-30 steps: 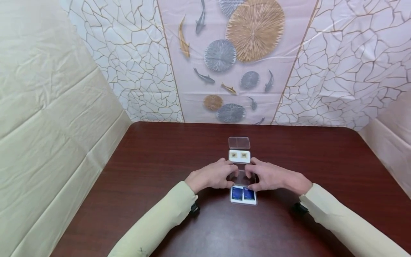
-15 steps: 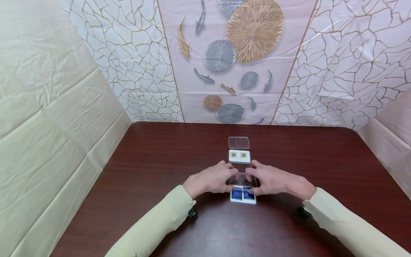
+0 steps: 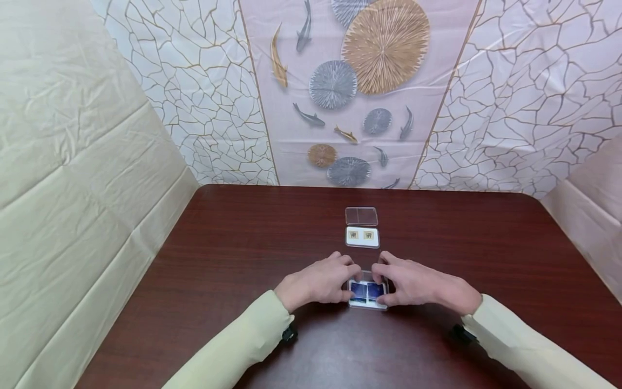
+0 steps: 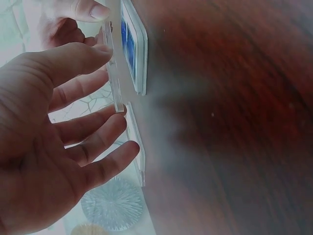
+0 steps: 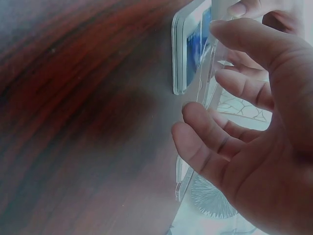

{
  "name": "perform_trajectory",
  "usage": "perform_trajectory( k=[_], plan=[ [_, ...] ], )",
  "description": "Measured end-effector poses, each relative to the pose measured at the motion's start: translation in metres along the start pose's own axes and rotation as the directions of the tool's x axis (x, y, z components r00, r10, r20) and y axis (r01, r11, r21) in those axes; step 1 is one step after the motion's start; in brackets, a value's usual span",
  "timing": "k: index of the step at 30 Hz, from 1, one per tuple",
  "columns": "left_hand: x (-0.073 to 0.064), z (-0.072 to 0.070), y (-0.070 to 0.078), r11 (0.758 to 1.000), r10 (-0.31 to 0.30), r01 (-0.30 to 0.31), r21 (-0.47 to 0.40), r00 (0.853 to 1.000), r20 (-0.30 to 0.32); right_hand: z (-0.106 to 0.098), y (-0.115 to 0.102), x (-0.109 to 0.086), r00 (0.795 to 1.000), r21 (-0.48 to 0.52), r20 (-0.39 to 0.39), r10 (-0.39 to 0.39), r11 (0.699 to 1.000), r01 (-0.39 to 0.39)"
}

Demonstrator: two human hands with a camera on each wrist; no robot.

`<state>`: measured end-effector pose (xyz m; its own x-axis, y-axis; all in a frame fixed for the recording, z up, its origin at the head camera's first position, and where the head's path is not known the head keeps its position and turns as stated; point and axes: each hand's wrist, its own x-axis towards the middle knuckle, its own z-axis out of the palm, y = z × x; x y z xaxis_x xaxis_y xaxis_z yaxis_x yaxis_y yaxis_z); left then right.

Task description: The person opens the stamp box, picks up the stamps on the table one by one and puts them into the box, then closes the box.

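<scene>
My left hand (image 3: 318, 282) and right hand (image 3: 413, 282) pinch a clear plastic lid (image 4: 115, 83) by its opposite sides, thumbs near and fingers beyond. Below it lies a shallow clear case (image 4: 142, 73) with a white insert (image 3: 367, 304) bearing two dark-blue rectangles (image 3: 358, 292). A narrow gap shows between lid and case in the left wrist view. From the right wrist, the lid's thin edge (image 5: 210, 78) runs between the fingers, while the outer fingers (image 5: 195, 152) spread loosely. The lid overlaps the blue rectangles in the head view.
Farther back on the dark red-brown table (image 3: 243, 232) lies a second case (image 3: 362, 243) with two small tan pictures on white. Its clear lid (image 3: 362, 216) lies just behind it. A patterned cloth (image 3: 218, 108) hangs along the table's back edge.
Both hands have moved toward the person, bringing the clear lid from behind the near case to over it. The far case and its lid have stayed put.
</scene>
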<state>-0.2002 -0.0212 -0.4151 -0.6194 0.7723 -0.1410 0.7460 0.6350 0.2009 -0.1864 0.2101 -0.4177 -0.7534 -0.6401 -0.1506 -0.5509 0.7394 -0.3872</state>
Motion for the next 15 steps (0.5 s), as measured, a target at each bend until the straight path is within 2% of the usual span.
perform_trajectory(
  k=[15],
  plan=[
    [-0.0057, 0.0068, 0.0054, 1.0, 0.008, -0.008, 0.01, 1.0, -0.01, 0.0087, -0.0047, -0.0063, 0.999, -0.016, -0.027, -0.032, 0.999, 0.032]
  ],
)
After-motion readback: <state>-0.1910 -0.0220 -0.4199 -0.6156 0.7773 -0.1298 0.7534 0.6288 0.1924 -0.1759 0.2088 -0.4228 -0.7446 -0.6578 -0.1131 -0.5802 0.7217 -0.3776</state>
